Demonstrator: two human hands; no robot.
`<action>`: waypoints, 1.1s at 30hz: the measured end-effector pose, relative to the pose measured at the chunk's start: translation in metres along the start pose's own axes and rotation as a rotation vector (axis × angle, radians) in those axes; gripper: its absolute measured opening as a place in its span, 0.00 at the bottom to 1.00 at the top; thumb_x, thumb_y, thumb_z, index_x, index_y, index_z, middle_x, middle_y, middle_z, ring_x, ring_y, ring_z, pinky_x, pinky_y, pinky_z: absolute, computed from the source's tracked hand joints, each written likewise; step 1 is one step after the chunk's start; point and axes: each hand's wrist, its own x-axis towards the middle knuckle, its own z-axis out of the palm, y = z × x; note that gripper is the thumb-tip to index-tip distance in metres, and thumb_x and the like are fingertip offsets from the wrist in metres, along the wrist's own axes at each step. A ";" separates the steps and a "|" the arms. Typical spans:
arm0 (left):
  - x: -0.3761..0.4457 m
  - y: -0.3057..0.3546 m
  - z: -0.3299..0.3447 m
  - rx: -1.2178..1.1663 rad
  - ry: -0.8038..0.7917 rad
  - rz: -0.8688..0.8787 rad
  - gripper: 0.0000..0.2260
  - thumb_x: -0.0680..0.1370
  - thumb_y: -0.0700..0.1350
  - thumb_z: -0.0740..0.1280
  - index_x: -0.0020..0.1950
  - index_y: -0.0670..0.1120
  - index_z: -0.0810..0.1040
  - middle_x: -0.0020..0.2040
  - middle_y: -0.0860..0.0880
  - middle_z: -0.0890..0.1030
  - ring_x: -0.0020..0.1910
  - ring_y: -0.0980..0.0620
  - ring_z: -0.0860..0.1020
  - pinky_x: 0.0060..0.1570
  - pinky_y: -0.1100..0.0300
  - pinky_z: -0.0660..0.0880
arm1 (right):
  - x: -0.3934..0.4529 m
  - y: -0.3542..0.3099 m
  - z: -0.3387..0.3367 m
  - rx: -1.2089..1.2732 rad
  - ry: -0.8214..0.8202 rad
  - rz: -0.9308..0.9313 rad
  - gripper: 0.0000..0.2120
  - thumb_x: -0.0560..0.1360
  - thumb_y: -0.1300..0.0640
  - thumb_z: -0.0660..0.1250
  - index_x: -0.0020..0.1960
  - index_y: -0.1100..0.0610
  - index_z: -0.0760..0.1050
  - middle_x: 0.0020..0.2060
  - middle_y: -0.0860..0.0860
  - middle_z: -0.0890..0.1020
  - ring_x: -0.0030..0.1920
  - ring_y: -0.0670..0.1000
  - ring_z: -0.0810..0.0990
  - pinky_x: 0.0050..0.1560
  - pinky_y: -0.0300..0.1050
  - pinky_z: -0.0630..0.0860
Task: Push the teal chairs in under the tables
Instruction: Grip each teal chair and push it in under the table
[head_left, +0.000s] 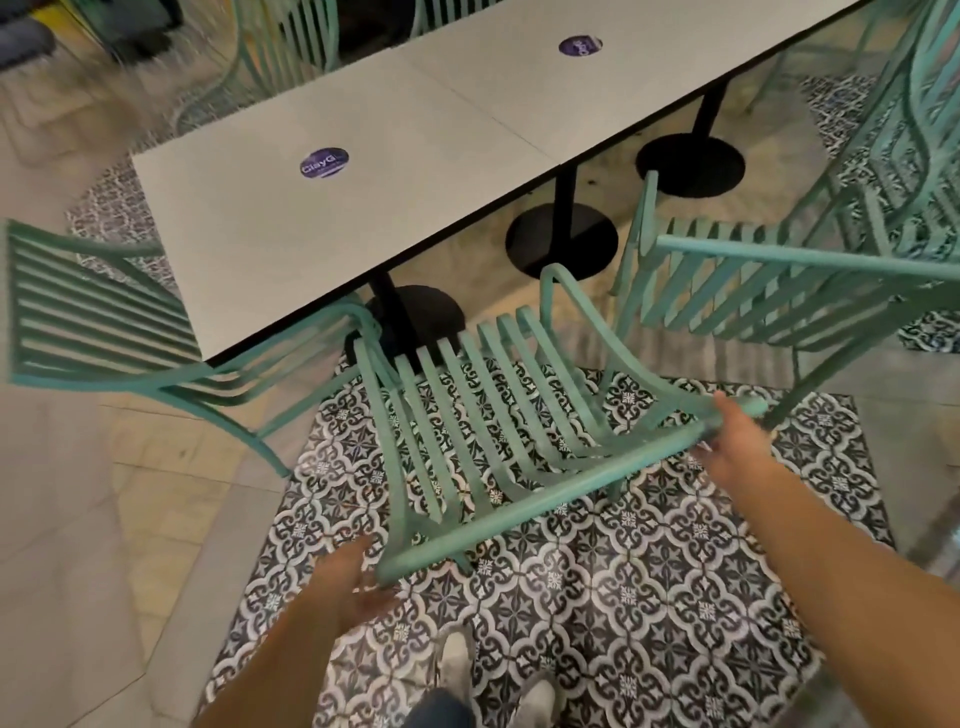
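Observation:
A teal slatted chair (493, 400) stands straight in front of me, its seat facing the white table (291, 218) and its front edge just under the table's near side. My left hand (353, 582) is at the left end of the chair's top back rail with the fingers stretched out. At the rail's right end, my right hand (737, 441) lies with the thumb above the rail and loose fingers; the view is blurred there. A second teal chair (104, 322) sits at the table's left end. A third teal chair (779, 291) stands on the right, pulled out from the second white table (649, 93).
Black pedestal bases (561, 239) stand under the tables. More teal chairs (291, 47) line the far side. Patterned floor tiles (649, 571) lie under me, and my shoes (457, 660) show at the bottom edge.

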 end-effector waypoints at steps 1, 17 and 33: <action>-0.001 -0.002 0.002 -0.095 -0.061 -0.059 0.17 0.80 0.48 0.65 0.62 0.37 0.68 0.53 0.33 0.77 0.44 0.36 0.81 0.32 0.44 0.81 | 0.006 -0.001 0.003 -0.002 0.008 0.020 0.22 0.77 0.53 0.67 0.67 0.60 0.68 0.60 0.57 0.76 0.57 0.56 0.77 0.55 0.56 0.78; -0.002 -0.013 0.061 -0.160 -0.117 -0.033 0.11 0.80 0.40 0.64 0.58 0.35 0.70 0.52 0.34 0.74 0.39 0.39 0.78 0.21 0.55 0.76 | 0.106 -0.034 0.009 -0.336 0.000 0.080 0.17 0.77 0.65 0.60 0.34 0.49 0.65 0.39 0.63 0.73 0.36 0.52 0.70 0.39 0.33 0.73; -0.041 -0.045 0.121 -0.455 -0.054 -0.052 0.14 0.80 0.44 0.64 0.59 0.35 0.73 0.44 0.37 0.79 0.36 0.42 0.81 0.25 0.53 0.79 | 0.086 -0.092 0.011 -0.161 -0.157 0.145 0.08 0.79 0.66 0.61 0.57 0.64 0.70 0.54 0.60 0.74 0.51 0.53 0.75 0.49 0.39 0.76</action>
